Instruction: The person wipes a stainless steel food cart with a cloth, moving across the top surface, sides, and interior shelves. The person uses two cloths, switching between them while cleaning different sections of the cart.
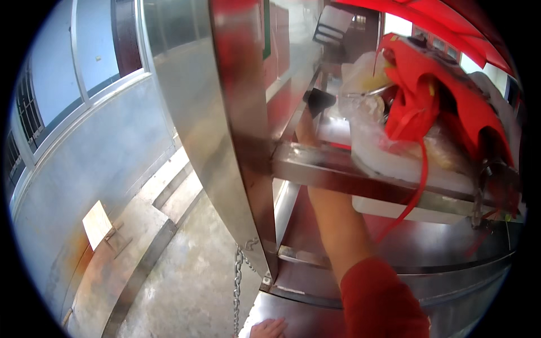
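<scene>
My right arm in a red sleeve reaches up behind a stainless steel rail [312, 162] into a metal frame. At its far end, my right hand [310, 114] is at a small black thing [321, 101], blurred and partly hidden; its fingers cannot be made out. At the bottom edge, my left hand [268, 328] rests on a shiny metal surface [296, 314], partly cut off by the picture's edge. Right of my right arm, a red cloth or bag [412, 114] with a hanging strap lies over clear plastic bags [367, 97] on a white slab or tray [376, 162].
An upright steel post [249, 126] and sheet panel [190, 105] stand left of my arm. A metal chain [237, 287] hangs below them. Concrete steps [169, 198], a small board on a stand [97, 224] and a blue wall lie left. A red canopy [448, 25] hangs above.
</scene>
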